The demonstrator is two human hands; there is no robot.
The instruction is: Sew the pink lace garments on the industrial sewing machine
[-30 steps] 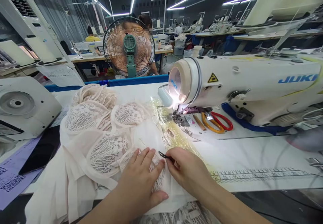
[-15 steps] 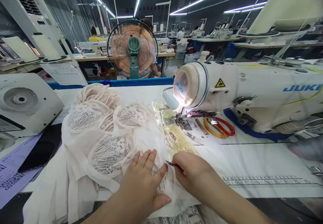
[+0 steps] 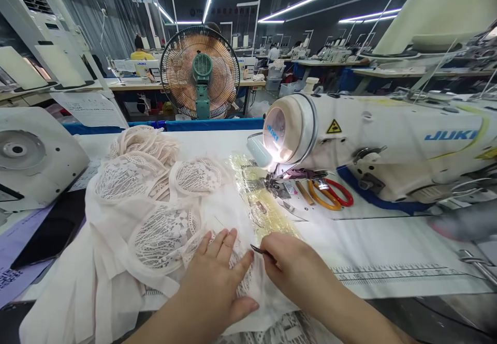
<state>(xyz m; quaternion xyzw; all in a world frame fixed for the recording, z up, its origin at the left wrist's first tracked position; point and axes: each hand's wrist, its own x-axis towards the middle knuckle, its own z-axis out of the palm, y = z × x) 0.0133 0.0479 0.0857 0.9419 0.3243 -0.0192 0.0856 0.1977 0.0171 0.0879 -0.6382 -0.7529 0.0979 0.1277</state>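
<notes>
My left hand [image 3: 217, 271] lies flat with fingers apart on a pale pink lace bra [image 3: 166, 235] spread on the sewing table, holding the fabric down. Part of the lace under that palm is hidden. Close by on the right, my right hand [image 3: 293, 264] is closed around a small dark pointed metal tool [image 3: 258, 249]. Most of the tool is inside my fist, so its kind is unclear. Its tip points left, just off my left index finger, over the white fabric. More lace cups [image 3: 132, 176] are piled up behind and to the left.
A JUKI sewing machine [image 3: 368, 126] with its lamp lit stands right. Orange- and red-handled scissors [image 3: 330, 195] lie by its needle area. Yellowish clear film [image 3: 267, 212] covers the table before it. A ruler strip [image 3: 388, 274] runs rightward. At left lies a black phone [image 3: 44, 235]; a fan [image 3: 201, 75] stands behind.
The whole view has shifted slightly, so things sit a little further left. Both hands keep almost the same pose on the fabric. A blurred grey object at the far right has come further into view.
</notes>
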